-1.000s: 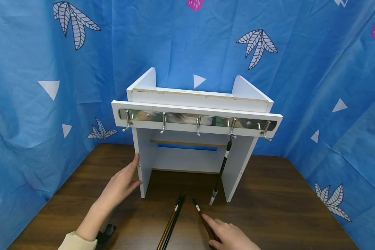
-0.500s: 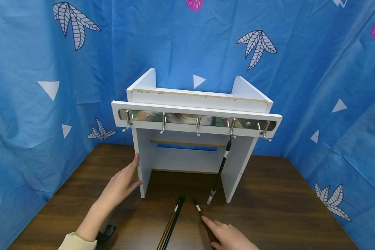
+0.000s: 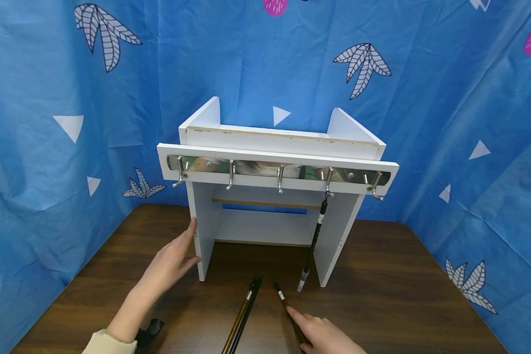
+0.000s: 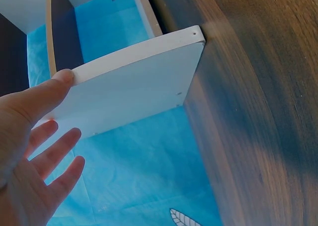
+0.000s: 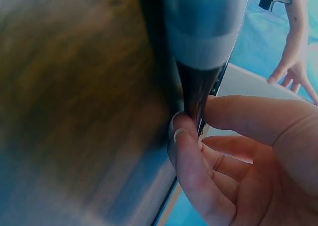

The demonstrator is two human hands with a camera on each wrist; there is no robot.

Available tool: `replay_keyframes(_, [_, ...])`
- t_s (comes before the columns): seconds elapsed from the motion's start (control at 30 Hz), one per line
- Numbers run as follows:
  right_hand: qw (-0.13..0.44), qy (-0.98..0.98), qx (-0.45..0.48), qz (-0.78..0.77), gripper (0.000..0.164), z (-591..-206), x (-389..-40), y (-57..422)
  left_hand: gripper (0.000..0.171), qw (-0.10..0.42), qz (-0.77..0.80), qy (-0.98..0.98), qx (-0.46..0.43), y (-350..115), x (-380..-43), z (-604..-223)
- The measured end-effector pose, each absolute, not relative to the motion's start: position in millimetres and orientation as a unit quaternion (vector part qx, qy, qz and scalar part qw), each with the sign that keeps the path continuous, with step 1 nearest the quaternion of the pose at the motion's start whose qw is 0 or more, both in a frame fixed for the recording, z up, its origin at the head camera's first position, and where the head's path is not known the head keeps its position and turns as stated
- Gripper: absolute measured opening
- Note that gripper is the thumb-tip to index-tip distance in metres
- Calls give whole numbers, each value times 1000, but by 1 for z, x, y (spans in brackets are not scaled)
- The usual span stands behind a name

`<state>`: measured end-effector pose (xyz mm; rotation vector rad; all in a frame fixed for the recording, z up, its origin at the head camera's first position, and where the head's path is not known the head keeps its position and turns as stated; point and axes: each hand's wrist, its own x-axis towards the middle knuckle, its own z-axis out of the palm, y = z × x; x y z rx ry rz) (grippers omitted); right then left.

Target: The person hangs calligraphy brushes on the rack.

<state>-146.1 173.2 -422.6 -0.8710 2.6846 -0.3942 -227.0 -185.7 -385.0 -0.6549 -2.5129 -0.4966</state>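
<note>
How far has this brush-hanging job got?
Done, apparently: one capped calligraphy brush hangs from the fourth hook from the left. In hand: the right hand pinches a brown brush, not yet hung. Likely left: a second brown brush and a black brush lying on the table.

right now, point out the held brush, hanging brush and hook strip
Held brush (image 5: 199, 78): right wrist view, dark tapered part
Hanging brush (image 3: 314, 240): head view, on its dark handle
Hook strip (image 3: 256, 168): head view, shiny face between hooks

Curtained-off workspace, blue drapes (image 3: 274, 64), brown table (image 3: 389, 290)
</note>
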Motion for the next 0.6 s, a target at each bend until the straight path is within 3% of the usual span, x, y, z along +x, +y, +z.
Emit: replay_keyframes(0.6, [151,934,-294,-134,60,-423,-148,177,107,277,-171,-909,-259,-188,-228,-389])
